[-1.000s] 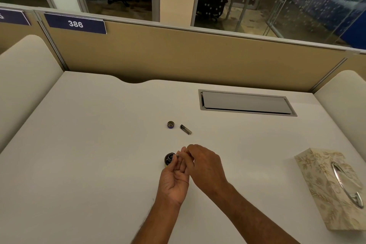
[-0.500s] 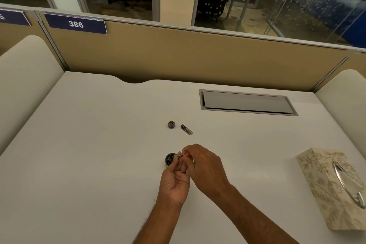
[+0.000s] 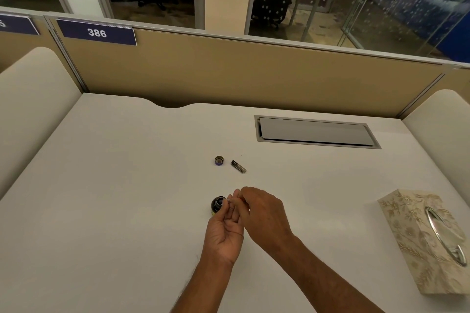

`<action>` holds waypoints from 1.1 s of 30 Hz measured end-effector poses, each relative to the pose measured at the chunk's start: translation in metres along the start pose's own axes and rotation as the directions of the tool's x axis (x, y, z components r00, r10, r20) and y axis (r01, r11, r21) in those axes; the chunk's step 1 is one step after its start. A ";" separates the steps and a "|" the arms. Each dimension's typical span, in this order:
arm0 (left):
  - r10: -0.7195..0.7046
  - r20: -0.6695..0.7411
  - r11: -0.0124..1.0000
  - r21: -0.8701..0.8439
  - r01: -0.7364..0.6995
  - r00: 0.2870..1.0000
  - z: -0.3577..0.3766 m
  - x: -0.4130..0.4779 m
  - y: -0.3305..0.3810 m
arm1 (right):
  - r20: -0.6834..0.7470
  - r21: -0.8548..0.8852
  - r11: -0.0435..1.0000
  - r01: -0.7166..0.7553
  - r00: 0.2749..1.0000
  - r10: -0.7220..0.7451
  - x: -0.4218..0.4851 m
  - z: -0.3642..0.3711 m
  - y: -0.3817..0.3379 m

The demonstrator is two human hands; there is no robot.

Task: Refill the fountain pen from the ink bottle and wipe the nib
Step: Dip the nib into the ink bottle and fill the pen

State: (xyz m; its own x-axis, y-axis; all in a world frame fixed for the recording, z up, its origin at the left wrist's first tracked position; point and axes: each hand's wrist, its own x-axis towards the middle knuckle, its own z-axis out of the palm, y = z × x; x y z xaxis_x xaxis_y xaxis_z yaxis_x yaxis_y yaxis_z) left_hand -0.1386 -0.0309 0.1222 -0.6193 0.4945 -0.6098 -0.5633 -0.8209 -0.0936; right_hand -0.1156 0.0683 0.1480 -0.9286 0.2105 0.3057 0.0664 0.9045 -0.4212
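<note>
A small dark ink bottle (image 3: 217, 205) stands open on the white desk (image 3: 114, 198), just left of my fingertips. Its cap (image 3: 219, 160) lies farther back, and a dark pen cap (image 3: 238, 166) lies to the right of it. My left hand (image 3: 225, 231) and my right hand (image 3: 264, 213) meet right beside the bottle's mouth, fingers pinched together on a small pen part that is almost wholly hidden between them. Only a pale sliver shows at the fingertips.
A patterned tissue box (image 3: 429, 241) with a metal-rimmed opening sits at the right edge. A grey cable hatch (image 3: 315, 132) is set into the desk at the back right. A tan partition (image 3: 229, 76) closes the far side, with padded dividers on both sides.
Both hands stay beside the bottle with only small shifts of the fingers. Nothing on the desk has moved.
</note>
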 end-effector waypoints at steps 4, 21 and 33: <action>-0.009 0.003 1.000 -0.013 0.009 1.000 0.000 0.000 0.000 | 0.096 0.028 1.000 -0.009 0.995 0.007 -0.001 0.001 0.003; 0.003 -0.021 1.000 0.015 -0.003 1.000 0.001 0.001 0.000 | 0.020 -0.005 1.000 0.011 1.000 -0.011 0.000 0.000 0.002; 0.013 -0.020 1.000 0.018 -0.012 1.000 0.003 0.000 0.001 | 0.005 -0.018 1.000 0.020 1.000 -0.019 0.002 0.002 0.001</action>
State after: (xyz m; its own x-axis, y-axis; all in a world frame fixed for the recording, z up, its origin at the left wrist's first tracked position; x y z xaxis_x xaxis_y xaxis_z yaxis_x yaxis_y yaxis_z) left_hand -0.1405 -0.0311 0.1241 -0.6156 0.4782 -0.6264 -0.5656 -0.8216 -0.0715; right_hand -0.1187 0.0691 0.1460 -0.9315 0.1910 0.3097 0.0549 0.9151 -0.3994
